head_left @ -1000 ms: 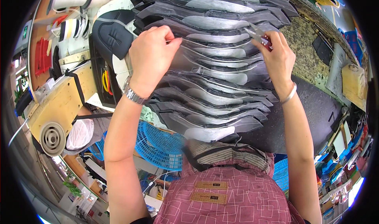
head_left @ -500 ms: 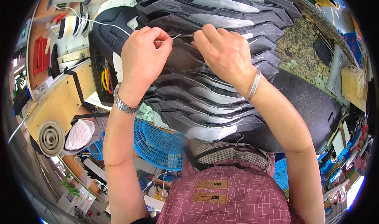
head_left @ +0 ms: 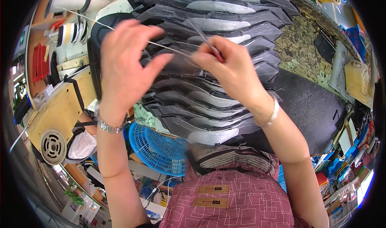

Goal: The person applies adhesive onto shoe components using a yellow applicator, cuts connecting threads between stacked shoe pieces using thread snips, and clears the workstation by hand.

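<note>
Okay, near first: maroon patterned shirt at the bottom edge, blue plastic basket just past it under the left forearm. Left hand has a metal watch at the wrist; fingers are spread and loose, not clamped on anything, and the white thread passes just beside the fingertips — can't tell if it touches. Right hand, with a bracelet on the wrist, is pinched shut on a thin red-handled tool, with the thread end running into that pinch. Versus half a second ago: left hand was closed on the thread, now it has let go and opened; right hand has shifted right, so the hands sit further apart. Both hover over the fanned stack of black cut pieces on the dark table. Thread runs up-left to the white spool at far left.
</note>
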A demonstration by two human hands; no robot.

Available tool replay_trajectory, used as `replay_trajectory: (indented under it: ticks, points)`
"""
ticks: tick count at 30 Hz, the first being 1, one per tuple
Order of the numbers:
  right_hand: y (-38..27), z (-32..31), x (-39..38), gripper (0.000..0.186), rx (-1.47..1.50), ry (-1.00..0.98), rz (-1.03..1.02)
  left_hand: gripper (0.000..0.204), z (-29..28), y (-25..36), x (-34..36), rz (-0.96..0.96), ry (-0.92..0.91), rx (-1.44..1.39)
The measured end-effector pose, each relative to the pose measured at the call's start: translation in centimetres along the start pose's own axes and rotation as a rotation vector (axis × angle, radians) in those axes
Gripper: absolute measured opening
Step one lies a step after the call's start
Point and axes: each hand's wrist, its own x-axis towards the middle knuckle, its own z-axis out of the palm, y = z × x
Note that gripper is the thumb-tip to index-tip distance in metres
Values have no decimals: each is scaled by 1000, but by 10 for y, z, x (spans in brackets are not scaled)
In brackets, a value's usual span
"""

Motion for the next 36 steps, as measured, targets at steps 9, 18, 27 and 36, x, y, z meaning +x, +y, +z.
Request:
replay_trajectory:
  ticks: [9, 18, 27, 36]
  points:
    - [57, -101, -9, 14, -109, 366, 225, 13, 20, 18, -4, -664, -196, -832]
    - [90, -93, 27, 27, -867, 516, -232, 13, 42, 10, 7, -826, -206, -622]
    - [42, -72, 13, 41, -693, 434, -258, 18, 62, 6, 24, -349, 117, -61]
    - [13, -17, 40, 31, -880, 231, -580, 14, 29, -11, 15, -428, -48, -344]
